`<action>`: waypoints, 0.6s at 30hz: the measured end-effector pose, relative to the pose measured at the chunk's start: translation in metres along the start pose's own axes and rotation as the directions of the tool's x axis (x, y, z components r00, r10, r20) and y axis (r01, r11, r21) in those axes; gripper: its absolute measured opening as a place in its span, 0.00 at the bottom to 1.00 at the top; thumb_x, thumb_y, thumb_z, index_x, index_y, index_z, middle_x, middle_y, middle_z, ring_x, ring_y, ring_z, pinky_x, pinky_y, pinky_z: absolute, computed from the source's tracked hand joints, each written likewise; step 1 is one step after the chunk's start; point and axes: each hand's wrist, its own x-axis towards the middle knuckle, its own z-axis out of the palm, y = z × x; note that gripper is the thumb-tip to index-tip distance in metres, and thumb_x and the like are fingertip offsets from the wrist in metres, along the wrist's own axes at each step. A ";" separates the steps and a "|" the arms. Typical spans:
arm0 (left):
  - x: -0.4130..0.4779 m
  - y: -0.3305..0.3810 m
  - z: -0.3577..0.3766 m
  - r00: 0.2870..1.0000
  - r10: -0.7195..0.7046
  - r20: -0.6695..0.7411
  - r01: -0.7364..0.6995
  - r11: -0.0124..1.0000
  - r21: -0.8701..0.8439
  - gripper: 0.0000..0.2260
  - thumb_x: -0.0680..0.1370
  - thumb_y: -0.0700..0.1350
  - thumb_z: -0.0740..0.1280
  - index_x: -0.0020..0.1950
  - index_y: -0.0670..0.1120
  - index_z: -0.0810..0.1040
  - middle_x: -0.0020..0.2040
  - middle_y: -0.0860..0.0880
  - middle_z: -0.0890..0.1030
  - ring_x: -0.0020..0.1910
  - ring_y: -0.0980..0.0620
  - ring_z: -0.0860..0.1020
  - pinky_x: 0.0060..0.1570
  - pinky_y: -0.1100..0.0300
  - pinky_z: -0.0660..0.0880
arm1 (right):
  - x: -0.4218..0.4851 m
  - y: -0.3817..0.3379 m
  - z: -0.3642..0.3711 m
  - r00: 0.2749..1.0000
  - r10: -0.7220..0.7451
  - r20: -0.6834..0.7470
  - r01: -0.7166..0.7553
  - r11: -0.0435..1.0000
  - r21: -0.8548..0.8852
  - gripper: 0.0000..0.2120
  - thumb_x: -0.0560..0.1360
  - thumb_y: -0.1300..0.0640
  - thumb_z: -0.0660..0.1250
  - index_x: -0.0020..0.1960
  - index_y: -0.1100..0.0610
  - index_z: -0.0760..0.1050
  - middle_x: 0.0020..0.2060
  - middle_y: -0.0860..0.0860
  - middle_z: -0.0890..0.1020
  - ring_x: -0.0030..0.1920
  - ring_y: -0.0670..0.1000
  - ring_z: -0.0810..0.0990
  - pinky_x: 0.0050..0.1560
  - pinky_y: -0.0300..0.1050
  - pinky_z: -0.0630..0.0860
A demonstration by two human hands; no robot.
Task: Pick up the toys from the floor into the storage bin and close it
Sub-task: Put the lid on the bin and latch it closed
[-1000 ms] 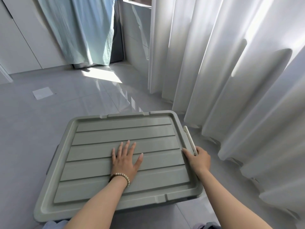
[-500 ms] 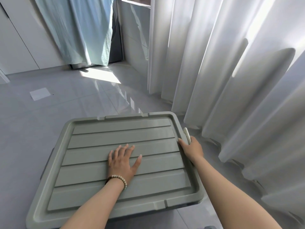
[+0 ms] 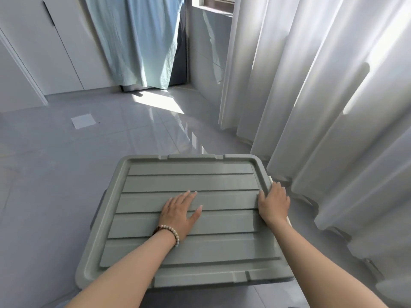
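Two hands are seen, set apart on one lid [image 3: 200, 181]. The left hand [image 3: 180, 211] is laid flat near the lid's middle, palm down, fingers straight and close together, thumb spread to the side. One bracelet [image 3: 170, 233] of small round beads, pale with a few dark ones, is worn on that wrist. The right hand [image 3: 274, 203] is clamped on the lid's right rim: the thumb is laid on the raised edge and the fingers are bent over the outer side, their tips hidden. One slim white clip [image 3: 270, 179] is covered by this hand, so that only its two ends are shown.

The lid is made of matt grey-green plastic, rectangular with rounded corners and a raised rim. Five long flat strips are moulded across its top, parted by four narrow grooves. It is seated on one storage bin [image 3: 97, 210], of which only dark grey slivers are shown beneath the lid's edges. The bin is stood on a floor [image 3: 44, 174] of glossy grey tiles, just beside white curtains [image 3: 322, 96] hung in deep, soft folds. One pale blue curtain [image 3: 138, 41], creased, is hung farther back. One white square sheet [image 3: 82, 121] is laid on the floor, well apart from the bin.
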 end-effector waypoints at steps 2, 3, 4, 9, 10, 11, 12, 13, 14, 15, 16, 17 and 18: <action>-0.004 -0.029 -0.019 0.996 -0.064 -0.068 0.062 0.998 -0.020 0.50 0.61 0.77 0.28 0.74 0.56 0.59 0.75 0.54 0.60 0.75 0.53 0.57 0.74 0.56 0.50 | -0.010 -0.024 0.006 0.985 -0.174 0.007 0.174 0.985 0.020 0.27 0.79 0.50 0.57 0.74 0.60 0.57 0.75 0.56 0.59 0.75 0.55 0.54 0.74 0.52 0.52; -0.006 -0.047 -0.030 0.986 -0.113 -0.120 0.111 0.994 -0.024 0.44 0.66 0.75 0.35 0.74 0.54 0.59 0.76 0.53 0.59 0.75 0.52 0.56 0.74 0.54 0.50 | -0.017 -0.039 0.010 0.964 -0.265 0.033 0.264 0.964 0.035 0.27 0.79 0.49 0.58 0.74 0.59 0.58 0.75 0.55 0.59 0.75 0.55 0.55 0.74 0.51 0.53; -0.009 -0.066 -0.039 0.970 -0.172 -0.172 0.169 0.985 -0.031 0.37 0.72 0.70 0.43 0.75 0.52 0.59 0.76 0.51 0.58 0.75 0.50 0.55 0.74 0.53 0.49 | -0.027 -0.056 0.015 0.935 -0.348 0.063 0.345 0.937 0.054 0.27 0.79 0.48 0.58 0.74 0.58 0.60 0.75 0.55 0.60 0.75 0.55 0.57 0.73 0.50 0.54; -0.035 -0.150 -0.064 0.805 -0.579 -0.127 0.541 0.805 -0.244 0.37 0.75 0.63 0.60 0.76 0.45 0.52 0.77 0.44 0.52 0.75 0.44 0.53 0.73 0.48 0.52 | -0.086 -0.136 0.051 0.739 -0.615 0.275 0.608 0.785 0.120 0.29 0.77 0.39 0.51 0.74 0.50 0.59 0.76 0.49 0.56 0.76 0.50 0.53 0.74 0.47 0.50; -0.041 -0.163 -0.064 0.771 -0.637 0.007 0.607 0.732 -0.309 0.40 0.74 0.64 0.61 0.77 0.45 0.49 0.77 0.44 0.51 0.75 0.43 0.53 0.73 0.48 0.53 | -0.095 -0.151 0.059 0.705 -0.634 0.318 0.631 0.765 0.127 0.30 0.76 0.37 0.49 0.75 0.48 0.57 0.76 0.48 0.54 0.76 0.49 0.51 0.75 0.47 0.48; -0.046 -0.171 -0.064 0.739 -0.656 0.155 0.660 0.659 -0.360 0.42 0.73 0.66 0.61 0.77 0.44 0.47 0.77 0.44 0.50 0.75 0.43 0.53 0.73 0.48 0.53 | -0.103 -0.167 0.066 0.682 -0.639 0.355 0.638 0.758 0.138 0.29 0.77 0.37 0.49 0.75 0.47 0.56 0.77 0.47 0.53 0.77 0.48 0.49 0.75 0.47 0.46; -0.050 -0.176 -0.063 0.707 -0.643 0.295 0.704 0.596 -0.387 0.43 0.73 0.67 0.60 0.77 0.43 0.46 0.77 0.43 0.51 0.75 0.42 0.55 0.73 0.48 0.54 | -0.109 -0.183 0.073 0.662 -0.641 0.387 0.638 0.754 0.156 0.27 0.79 0.39 0.50 0.75 0.47 0.55 0.77 0.47 0.52 0.77 0.48 0.48 0.75 0.46 0.44; -0.052 -0.180 -0.061 0.681 -0.612 0.402 0.732 0.557 -0.392 0.43 0.74 0.67 0.57 0.77 0.42 0.45 0.77 0.43 0.52 0.75 0.43 0.56 0.73 0.49 0.54 | -0.115 -0.200 0.081 0.643 -0.642 0.418 0.635 0.752 0.178 0.26 0.80 0.41 0.51 0.76 0.47 0.54 0.77 0.47 0.51 0.77 0.48 0.47 0.75 0.46 0.43; -0.054 -0.183 -0.059 0.660 -0.586 0.469 0.750 0.541 -0.381 0.42 0.74 0.68 0.54 0.77 0.42 0.45 0.77 0.43 0.53 0.75 0.43 0.56 0.74 0.49 0.54 | -0.122 -0.216 0.087 0.620 -0.646 0.445 0.632 0.747 0.204 0.26 0.80 0.42 0.51 0.76 0.46 0.53 0.77 0.47 0.51 0.77 0.48 0.46 0.75 0.46 0.43; -0.054 -0.186 -0.055 0.645 -0.574 0.504 0.762 0.534 -0.367 0.42 0.74 0.69 0.51 0.77 0.41 0.46 0.77 0.43 0.53 0.75 0.43 0.55 0.74 0.49 0.52 | -0.128 -0.232 0.093 0.593 -0.652 0.472 0.635 0.739 0.225 0.25 0.80 0.42 0.51 0.76 0.46 0.53 0.77 0.46 0.50 0.77 0.48 0.45 0.75 0.47 0.42; -0.053 -0.188 -0.052 0.638 -0.571 0.517 0.768 0.524 -0.368 0.43 0.73 0.71 0.47 0.77 0.42 0.47 0.77 0.43 0.53 0.76 0.43 0.54 0.74 0.49 0.51 | -0.134 -0.247 0.100 0.560 -0.660 0.501 0.643 0.727 0.238 0.25 0.80 0.42 0.50 0.76 0.44 0.53 0.77 0.46 0.50 0.77 0.48 0.45 0.75 0.47 0.41; -0.051 -0.191 -0.048 0.635 -0.562 0.530 0.771 0.505 -0.389 0.45 0.71 0.74 0.45 0.77 0.43 0.48 0.77 0.43 0.53 0.76 0.44 0.54 0.75 0.49 0.50 | -0.140 -0.259 0.106 0.528 -0.663 0.531 0.654 0.716 0.243 0.24 0.80 0.41 0.50 0.75 0.43 0.53 0.77 0.46 0.50 0.77 0.47 0.44 0.75 0.48 0.40; -0.049 -0.194 -0.044 0.640 -0.549 0.538 0.768 0.479 -0.425 0.50 0.66 0.78 0.43 0.77 0.45 0.50 0.77 0.44 0.53 0.76 0.45 0.53 0.75 0.49 0.49 | -0.145 -0.268 0.112 0.503 -0.661 0.558 0.666 0.707 0.238 0.24 0.80 0.41 0.49 0.75 0.42 0.53 0.77 0.46 0.49 0.77 0.47 0.43 0.74 0.48 0.38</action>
